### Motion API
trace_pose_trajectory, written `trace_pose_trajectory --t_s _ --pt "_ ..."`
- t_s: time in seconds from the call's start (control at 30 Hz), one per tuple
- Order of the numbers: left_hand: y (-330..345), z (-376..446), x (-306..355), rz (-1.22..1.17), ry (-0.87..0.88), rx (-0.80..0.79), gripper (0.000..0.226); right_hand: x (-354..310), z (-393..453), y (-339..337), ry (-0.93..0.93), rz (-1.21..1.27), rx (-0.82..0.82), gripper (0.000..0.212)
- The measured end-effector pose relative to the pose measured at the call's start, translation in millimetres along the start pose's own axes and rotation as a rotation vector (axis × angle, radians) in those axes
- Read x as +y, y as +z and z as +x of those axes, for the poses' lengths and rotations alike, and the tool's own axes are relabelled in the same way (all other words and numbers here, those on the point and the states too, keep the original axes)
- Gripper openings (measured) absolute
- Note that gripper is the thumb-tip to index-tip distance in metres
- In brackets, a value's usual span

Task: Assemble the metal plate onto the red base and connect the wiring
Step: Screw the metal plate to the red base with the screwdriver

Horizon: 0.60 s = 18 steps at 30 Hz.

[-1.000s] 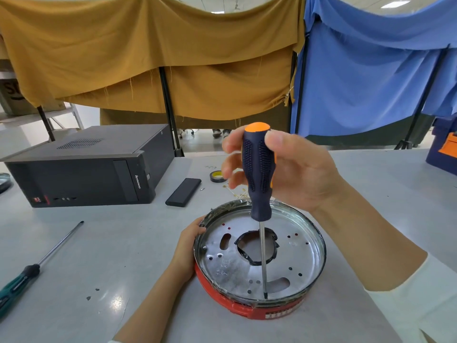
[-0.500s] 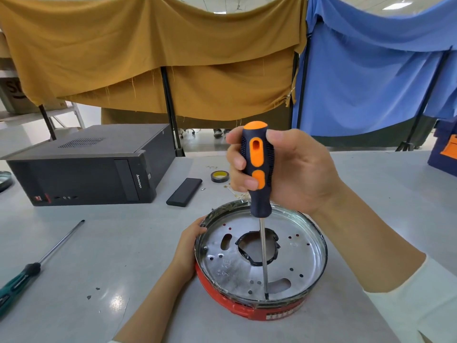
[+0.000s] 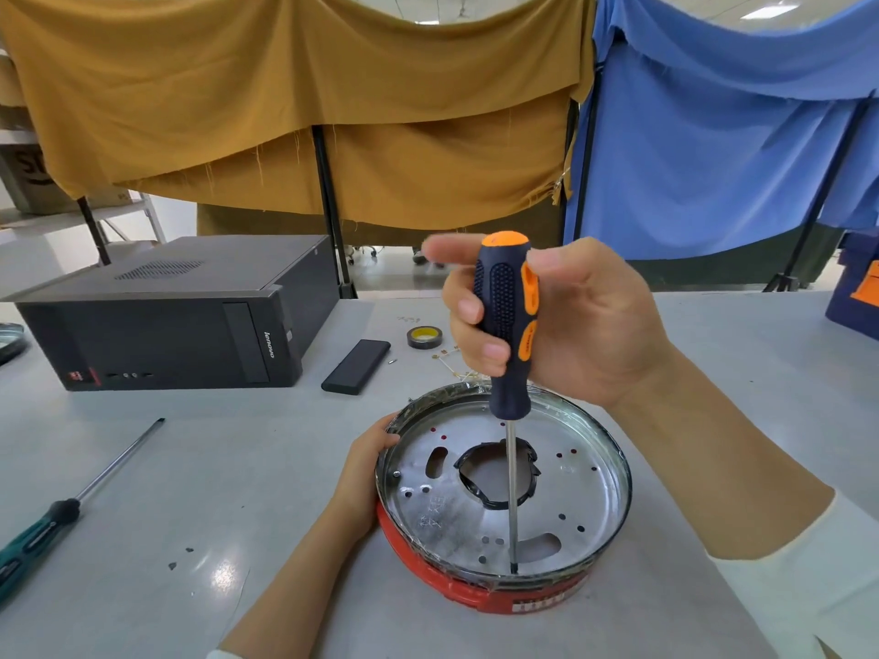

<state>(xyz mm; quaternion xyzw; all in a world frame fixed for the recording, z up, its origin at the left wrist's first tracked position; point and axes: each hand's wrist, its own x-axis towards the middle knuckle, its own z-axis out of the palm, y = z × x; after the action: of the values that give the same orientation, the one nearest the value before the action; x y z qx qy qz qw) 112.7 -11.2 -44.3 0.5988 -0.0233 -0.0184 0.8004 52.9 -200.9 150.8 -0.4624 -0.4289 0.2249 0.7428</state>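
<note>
The red base [image 3: 480, 589] sits on the grey table [image 3: 228, 468] with the metal plate [image 3: 561, 487] lying inside its rim, and the left hand [image 3: 364, 473] grips the left edge of this base, fingers closed over the rim. Above the base, the right hand [image 3: 566, 321] holds the screwdriver [image 3: 506, 335] upright, thumb and lower fingers closed around the handle while the index finger sticks out, and the tip stands on the plate at its near edge. Left of the base lies a green screwdriver [image 3: 62, 511]; behind the base are a black computer case [image 3: 180, 321], a flat black box [image 3: 356, 366] and a tape roll [image 3: 424, 336].
</note>
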Motion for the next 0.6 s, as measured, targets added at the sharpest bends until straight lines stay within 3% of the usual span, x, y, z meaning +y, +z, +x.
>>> trace_pose_trajectory --t_s 0.3,0.4,0.5,0.6 --pt "3.6 -3.6 4.1 0.022 0.000 0.025 0.032 0.6 -0.5 -0.2 -0.090 -0.105 0.035 0.027" --pt "2.4 -3.9 3.4 -0.013 -0.002 -0.012 0.031 2.4 -0.1 0.9 -0.085 -0.115 0.071 0.035" --pt "0.1 -1.7 1.5 -0.022 -0.011 -0.017 0.032 2.5 0.4 2.2 -0.043 -0.027 -0.025 0.032" --pt "-0.8 -0.7 0.2 -0.018 -0.004 -0.028 0.036 -1.2 0.3 1.1 -0.003 0.024 -0.087 0.044"
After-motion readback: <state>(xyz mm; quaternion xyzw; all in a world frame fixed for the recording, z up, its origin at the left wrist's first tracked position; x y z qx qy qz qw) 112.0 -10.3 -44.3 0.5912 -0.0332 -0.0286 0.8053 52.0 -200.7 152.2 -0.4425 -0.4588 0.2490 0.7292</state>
